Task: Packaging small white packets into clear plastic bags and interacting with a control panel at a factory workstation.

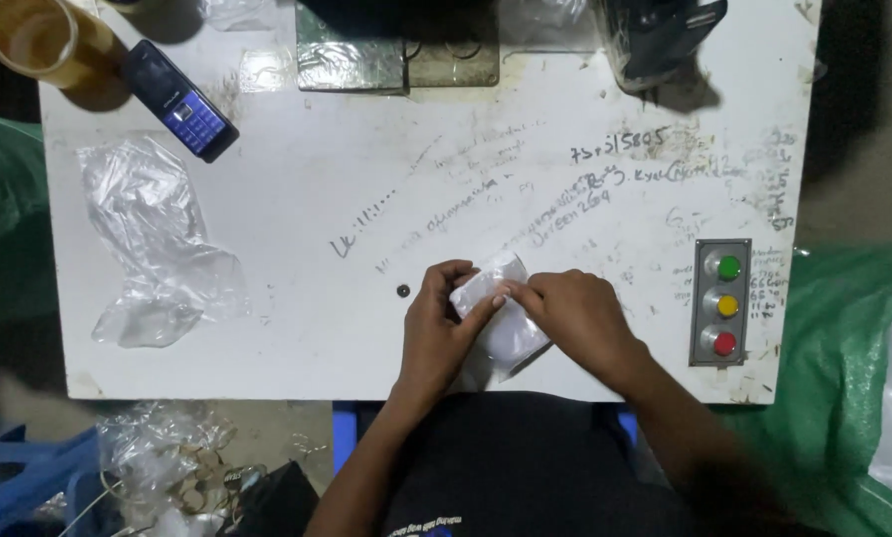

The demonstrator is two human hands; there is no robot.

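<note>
White and scribbled, the worktop (297, 199) is carrying a small clear packet (501, 318) near its front edge; the left hand (436, 333) and right hand (577, 316) are pinching its top corner, fingers together. It is looking light, soft and slippery. A phone (179, 99), tape roll (43, 42) and plastic bag (158, 244) are lying well apart toward the left edge, blocking nothing.

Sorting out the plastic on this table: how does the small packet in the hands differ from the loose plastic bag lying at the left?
The small packet is pinched between the left hand and the right hand; the loose plastic bag lies untouched on the white table. The small packet looks compact and whitish, while the loose plastic bag is larger, crumpled and see-through. Both are thin, glossy plastic.
</note>
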